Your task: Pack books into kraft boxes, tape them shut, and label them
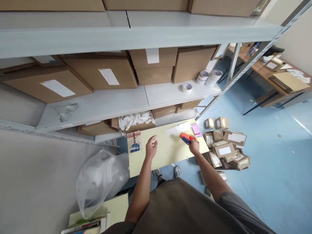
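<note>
My right hand (194, 147) is closed round the handle of an orange and blue tape dispenser (185, 137), held over the right part of a pale yellow table (168, 151). A white sheet of paper (179, 128) lies just beyond the dispenser, and a pink item (196, 129) is at the table's right edge. My left hand (151, 148) hovers above the middle of the table, its fingers apart and slightly bent, with nothing in it. To its left lies a book (134, 142) with a printed cover.
Grey shelving (117, 99) with cardboard boxes (104, 73) and tape rolls (187, 87) rises behind the table. Small parcels (225, 151) are heaped on the floor at right. A clear plastic bag (99, 178) stands at left. A wooden desk (265, 76) is at far right.
</note>
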A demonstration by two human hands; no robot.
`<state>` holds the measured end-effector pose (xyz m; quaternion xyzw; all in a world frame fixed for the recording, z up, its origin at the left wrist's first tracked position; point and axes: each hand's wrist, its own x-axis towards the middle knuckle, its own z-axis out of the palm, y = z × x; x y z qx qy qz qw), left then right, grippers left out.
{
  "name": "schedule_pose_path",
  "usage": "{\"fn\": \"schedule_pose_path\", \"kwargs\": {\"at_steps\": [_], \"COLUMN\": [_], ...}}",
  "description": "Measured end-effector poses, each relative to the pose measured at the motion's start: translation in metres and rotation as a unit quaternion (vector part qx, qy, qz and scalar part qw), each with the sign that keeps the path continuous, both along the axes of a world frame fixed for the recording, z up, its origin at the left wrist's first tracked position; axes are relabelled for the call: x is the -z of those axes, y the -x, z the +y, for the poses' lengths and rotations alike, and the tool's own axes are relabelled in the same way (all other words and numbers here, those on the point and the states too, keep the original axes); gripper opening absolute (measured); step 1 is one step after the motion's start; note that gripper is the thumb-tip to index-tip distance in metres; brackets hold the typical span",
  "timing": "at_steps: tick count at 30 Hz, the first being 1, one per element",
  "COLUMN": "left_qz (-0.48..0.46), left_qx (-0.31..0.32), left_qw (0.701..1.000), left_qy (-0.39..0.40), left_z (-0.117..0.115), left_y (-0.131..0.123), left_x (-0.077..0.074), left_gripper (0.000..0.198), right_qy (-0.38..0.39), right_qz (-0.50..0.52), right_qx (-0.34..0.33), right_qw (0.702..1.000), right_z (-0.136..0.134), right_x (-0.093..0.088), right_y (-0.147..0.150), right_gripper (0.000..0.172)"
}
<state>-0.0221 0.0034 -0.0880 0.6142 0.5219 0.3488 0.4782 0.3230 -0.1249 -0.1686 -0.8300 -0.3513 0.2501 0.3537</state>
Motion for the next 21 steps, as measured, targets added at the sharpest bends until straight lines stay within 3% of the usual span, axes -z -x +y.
{"fn": "schedule_pose_path", "kwargs": {"at_steps": [6,9,12,14,17,21], "left_qz": [0.045,0.059,0.058,0.053,0.044,0.036], "left_qx": [-0.051,-0.061,-0.066,-0.066,-0.072,-0.114], "left_qw": [0.997,0.995,0.994,0.994,0.993,0.990], "left_qy": [0.023,0.048,0.062,0.069,0.077,0.081], "left_z": [-0.048,-0.072,-0.087,-0.093,-0.101,-0.123], "left_y": [0.000,-0.014,-0.033,-0.044,-0.055,-0.047], "left_x": [0.001,0.001,0.001,0.001,0.002,0.001], "left_gripper": [0.042,0.041,0.040,0.038,0.037,0.037], "right_qy": [0.112,0.197,0.249,0.213,0.095,-0.022], "right_qz": [0.013,-0.031,-0.062,-0.055,0.011,0.126], "right_qx": [0.039,-0.023,-0.061,-0.052,-0.072,-0.151], "right_qw": [0.993,0.980,0.965,0.974,0.993,0.980], "right_z": [-0.017,-0.018,-0.015,-0.011,-0.001,0.008], "right_x": [0.044,0.048,0.038,0.030,0.021,0.022], "right_y": [-0.023,-0.032,-0.038,-0.039,-0.031,0.017], "right_gripper": [0.020,0.024,0.025,0.026,0.034,0.052]}}
